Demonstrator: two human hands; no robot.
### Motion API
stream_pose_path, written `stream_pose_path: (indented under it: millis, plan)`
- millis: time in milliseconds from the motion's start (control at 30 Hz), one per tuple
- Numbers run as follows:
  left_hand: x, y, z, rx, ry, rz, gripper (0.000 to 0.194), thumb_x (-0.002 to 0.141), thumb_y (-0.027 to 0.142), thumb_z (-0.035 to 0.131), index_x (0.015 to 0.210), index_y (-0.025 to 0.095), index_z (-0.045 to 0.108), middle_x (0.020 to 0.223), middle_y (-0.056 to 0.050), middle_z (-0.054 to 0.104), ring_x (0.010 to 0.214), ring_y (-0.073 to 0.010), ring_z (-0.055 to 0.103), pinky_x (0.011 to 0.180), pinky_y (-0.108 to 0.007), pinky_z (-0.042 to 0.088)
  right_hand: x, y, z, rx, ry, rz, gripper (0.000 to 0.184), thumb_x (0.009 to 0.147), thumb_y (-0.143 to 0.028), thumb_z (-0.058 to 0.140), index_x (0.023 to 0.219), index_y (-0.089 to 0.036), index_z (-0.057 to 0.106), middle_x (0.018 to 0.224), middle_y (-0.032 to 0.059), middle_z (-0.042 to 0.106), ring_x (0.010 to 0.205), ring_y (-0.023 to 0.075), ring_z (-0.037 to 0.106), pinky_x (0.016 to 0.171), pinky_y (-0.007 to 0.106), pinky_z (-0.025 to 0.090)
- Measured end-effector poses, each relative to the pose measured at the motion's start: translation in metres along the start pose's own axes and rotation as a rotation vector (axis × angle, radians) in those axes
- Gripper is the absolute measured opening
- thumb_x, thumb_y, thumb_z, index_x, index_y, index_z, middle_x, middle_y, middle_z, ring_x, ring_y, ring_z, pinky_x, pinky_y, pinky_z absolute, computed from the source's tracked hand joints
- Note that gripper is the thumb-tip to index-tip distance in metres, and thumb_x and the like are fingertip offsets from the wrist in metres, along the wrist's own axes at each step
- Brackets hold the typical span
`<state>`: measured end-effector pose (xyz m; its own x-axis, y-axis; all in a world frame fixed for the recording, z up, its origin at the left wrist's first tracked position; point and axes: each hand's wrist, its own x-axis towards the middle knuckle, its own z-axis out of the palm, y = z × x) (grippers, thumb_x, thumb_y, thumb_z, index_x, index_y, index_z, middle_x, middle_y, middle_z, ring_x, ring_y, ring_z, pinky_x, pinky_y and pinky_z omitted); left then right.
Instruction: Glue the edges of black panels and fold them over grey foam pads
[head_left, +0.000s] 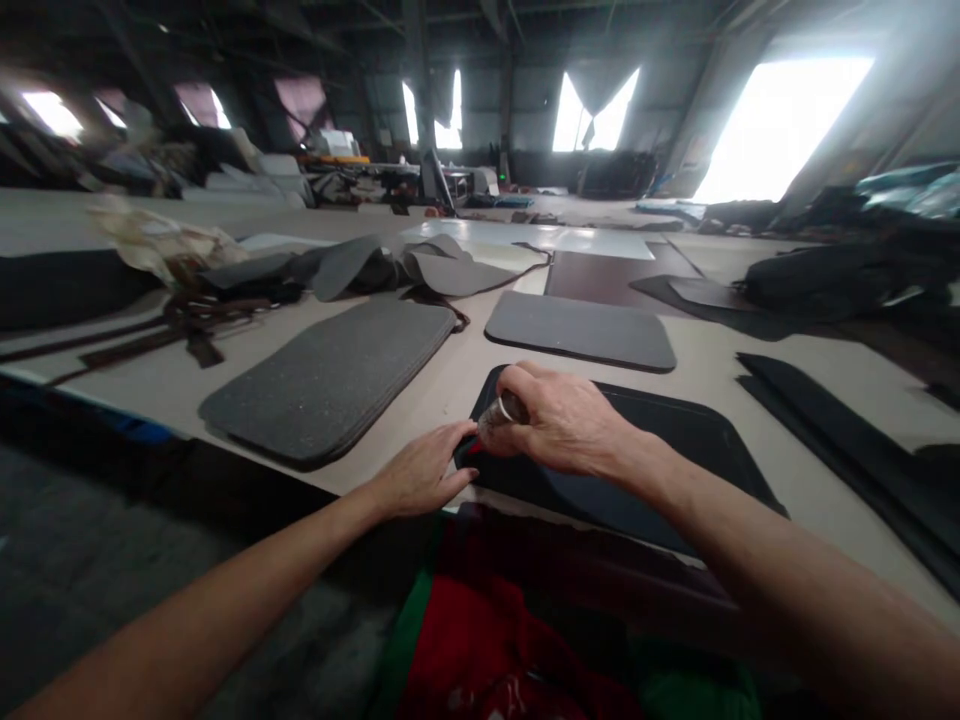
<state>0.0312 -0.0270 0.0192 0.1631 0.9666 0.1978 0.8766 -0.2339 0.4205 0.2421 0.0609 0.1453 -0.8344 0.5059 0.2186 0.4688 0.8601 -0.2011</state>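
Note:
A black panel with rounded corners (675, 440) lies flat near the table's front edge. My right hand (562, 415) is over its left part, fingers wrapped round a stubby, worn cylindrical tool with a pale ring near its top (496, 412). A red bit (475, 446) shows just below the tool, close to the panel's left edge. My left hand (424, 468) rests at that edge, its fingers stretched out and its thumb apart, with the fingertips touching the panel. The tool's exact kind and its lower end are partly hidden by my fingers.
A stack of grey rounded panels (330, 385) lies to the left, and more grey panels (581, 330) lie behind. Folded black sheets (847, 430) are at the right. Loose grey pieces (450, 270) and dark strips (172, 330) lie farther back on the pale table (420, 400).

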Motion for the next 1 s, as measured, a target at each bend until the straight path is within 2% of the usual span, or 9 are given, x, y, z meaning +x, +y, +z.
stream_pose_path:
  millis: [200,500,733,1000]
  plan:
    - [0.000,0.000,0.000,-0.004,0.003,0.008,0.056,0.090,0.032,0.060,0.141,0.016,0.043,0.144,-0.014,0.054,0.133,-0.0274,0.052,0.115,-0.045,0.041,-0.012,0.016,-0.014,0.014,-0.051,0.055,0.021,0.082,-0.037,0.068,0.084,-0.021,0.054,0.086,0.0000,0.060,0.067,0.0149,0.047,0.057,0.028,0.025]
    - [-0.002,-0.005,0.000,0.034,-0.008,0.024,0.055,0.094,0.040,0.056,0.143,0.017,0.043,0.146,-0.013,0.054,0.135,-0.0265,0.051,0.116,-0.043,0.040,-0.066,0.060,-0.036,-0.059,-0.088,0.236,0.015,0.082,-0.034,0.063,0.087,-0.022,0.055,0.085,-0.0002,0.061,0.071,0.0168,0.050,0.059,0.027,0.027]
    - [-0.001,-0.009,-0.001,0.064,-0.033,0.001,0.060,0.095,0.051,0.048,0.145,0.018,0.042,0.148,-0.012,0.052,0.133,-0.0284,0.052,0.115,-0.044,0.040,-0.121,0.092,-0.056,-0.034,-0.093,0.384,0.018,0.080,-0.036,0.065,0.089,-0.022,0.057,0.085,-0.0004,0.061,0.072,0.0169,0.052,0.059,0.028,0.030]
    - [0.002,-0.019,0.001,0.119,-0.050,-0.008,0.064,0.095,0.058,0.045,0.147,0.021,0.039,0.148,-0.011,0.053,0.131,-0.0285,0.055,0.111,-0.041,0.044,-0.197,0.118,-0.077,0.124,-0.049,0.735,0.025,0.076,-0.041,0.070,0.092,-0.022,0.065,0.080,0.0006,0.067,0.069,0.0195,0.058,0.055,0.027,0.035]
